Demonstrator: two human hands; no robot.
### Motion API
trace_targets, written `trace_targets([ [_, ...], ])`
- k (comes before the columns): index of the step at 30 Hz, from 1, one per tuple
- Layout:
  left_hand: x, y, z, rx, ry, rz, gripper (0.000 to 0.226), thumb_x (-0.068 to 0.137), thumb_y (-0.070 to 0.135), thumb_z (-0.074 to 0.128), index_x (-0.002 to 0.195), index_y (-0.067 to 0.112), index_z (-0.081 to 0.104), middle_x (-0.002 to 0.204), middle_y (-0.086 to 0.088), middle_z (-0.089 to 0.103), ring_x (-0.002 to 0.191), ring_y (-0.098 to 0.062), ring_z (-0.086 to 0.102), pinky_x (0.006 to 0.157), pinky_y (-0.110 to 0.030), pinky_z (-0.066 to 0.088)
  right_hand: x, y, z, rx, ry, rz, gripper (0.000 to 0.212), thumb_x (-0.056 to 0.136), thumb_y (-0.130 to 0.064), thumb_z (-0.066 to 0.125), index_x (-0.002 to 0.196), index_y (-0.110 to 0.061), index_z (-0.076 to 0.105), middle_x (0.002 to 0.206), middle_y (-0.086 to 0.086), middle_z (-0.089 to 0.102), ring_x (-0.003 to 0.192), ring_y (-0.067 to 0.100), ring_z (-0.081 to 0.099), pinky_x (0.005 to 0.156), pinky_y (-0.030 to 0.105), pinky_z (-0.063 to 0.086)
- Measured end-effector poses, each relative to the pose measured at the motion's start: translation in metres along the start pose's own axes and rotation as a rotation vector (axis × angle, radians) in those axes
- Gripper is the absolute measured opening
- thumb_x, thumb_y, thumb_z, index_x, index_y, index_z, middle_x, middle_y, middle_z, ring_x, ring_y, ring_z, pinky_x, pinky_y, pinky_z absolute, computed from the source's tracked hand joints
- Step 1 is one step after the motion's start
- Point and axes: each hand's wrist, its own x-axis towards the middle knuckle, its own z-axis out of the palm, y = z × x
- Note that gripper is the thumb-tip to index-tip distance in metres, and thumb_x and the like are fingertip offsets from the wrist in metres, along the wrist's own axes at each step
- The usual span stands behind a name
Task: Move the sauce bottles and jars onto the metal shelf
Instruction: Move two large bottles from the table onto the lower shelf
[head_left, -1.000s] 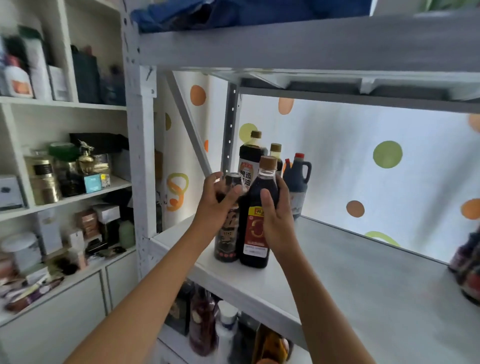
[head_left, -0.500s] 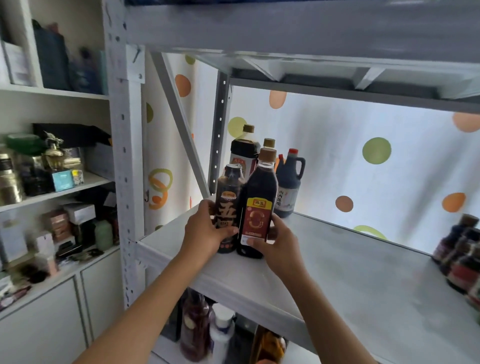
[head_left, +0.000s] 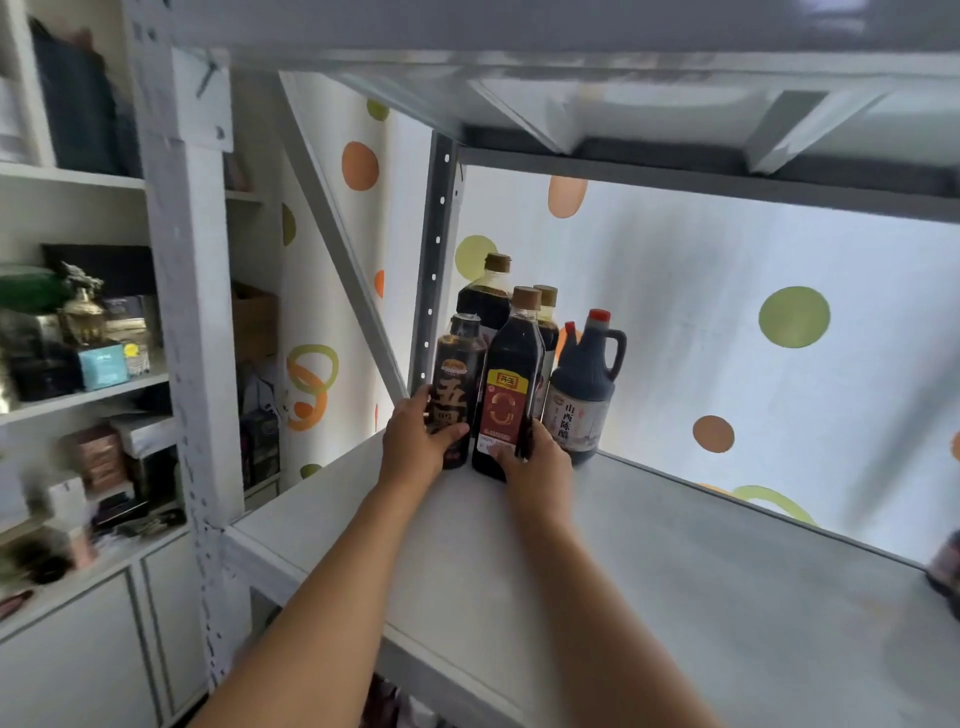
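Observation:
Two dark sauce bottles stand upright on the grey metal shelf (head_left: 649, 571) near its back left corner. My left hand (head_left: 415, 441) grips the base of the shorter black-capped bottle (head_left: 458, 384). My right hand (head_left: 535, 457) holds the foot of the taller brown-capped bottle with a red and yellow label (head_left: 511, 384). Behind them stand two brown-capped bottles (head_left: 488, 291) and a dark vinegar jug with a red cap and handle (head_left: 584, 395). The two held bottles touch each other.
A perforated upright post (head_left: 434, 270) and a diagonal brace (head_left: 337, 249) close in the shelf's left end. The upper shelf deck (head_left: 571, 31) hangs low overhead. Another dark bottle (head_left: 945, 571) peeks in at the right edge. White cupboard shelves with boxes and jars (head_left: 78, 338) stand to the left.
Both hands slid from the bottles' upper bodies down to their bases. The two bottles moved from the shelf's front edge back towards the other bottles in the rear corner.

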Motion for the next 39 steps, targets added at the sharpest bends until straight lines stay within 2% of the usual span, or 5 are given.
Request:
trace_targets([
  [4,0.011,-0.004,0.012,0.005,0.022,0.018,0.052,0.079,0.026,0.078,0.127,0.018,0.058,0.115,-0.008,0.063,0.105,-0.022,0.06,0.086,-0.027,0.046,0.008,0.006,0.006,-0.039,0.02,-0.007,0.042,0.084,-0.025,0.07,0.124,-0.023,0.06,0.114,-0.003,0.071,0.104,0.02,0.066,0.088,0.038,0.055],
  [16,0.024,-0.018,0.028,-0.006,0.046,0.036,0.049,0.084,0.028,0.072,0.129,0.019,0.053,0.121,-0.002,0.065,0.11,-0.02,0.06,0.089,-0.028,0.046,0.03,0.025,0.023,-0.139,0.005,0.03,0.055,0.093,-0.017,0.061,0.146,-0.017,0.045,0.135,0.008,0.048,0.123,0.029,0.05,0.104,0.034,0.043],
  [27,0.025,-0.021,0.031,0.033,0.025,0.01,0.057,0.089,0.035,0.066,0.139,0.02,0.044,0.128,-0.004,0.062,0.118,-0.024,0.057,0.095,-0.033,0.045,0.028,0.024,0.016,0.068,0.082,0.162,0.02,0.08,-0.007,0.072,0.096,-0.015,0.062,0.09,0.0,0.068,0.086,0.019,0.066,0.069,0.024,0.046],
  [35,0.017,-0.021,0.039,0.074,0.024,-0.146,0.075,0.084,0.03,0.073,0.14,0.005,0.03,0.137,-0.015,0.05,0.125,-0.033,0.051,0.101,-0.044,0.046,0.024,0.02,0.011,0.002,0.016,0.101,0.027,0.078,-0.001,0.068,0.102,-0.013,0.068,0.091,-0.001,0.069,0.085,0.015,0.066,0.065,0.017,0.044],
  [39,-0.012,-0.015,0.026,0.318,0.018,-0.15,0.051,0.087,0.02,0.066,0.127,0.002,0.04,0.127,-0.018,0.053,0.117,-0.034,0.051,0.094,-0.039,0.044,0.019,0.019,0.011,-0.141,-0.038,0.094,0.03,0.082,0.003,0.056,0.109,-0.005,0.065,0.105,0.011,0.069,0.101,0.028,0.064,0.075,0.022,0.042],
])
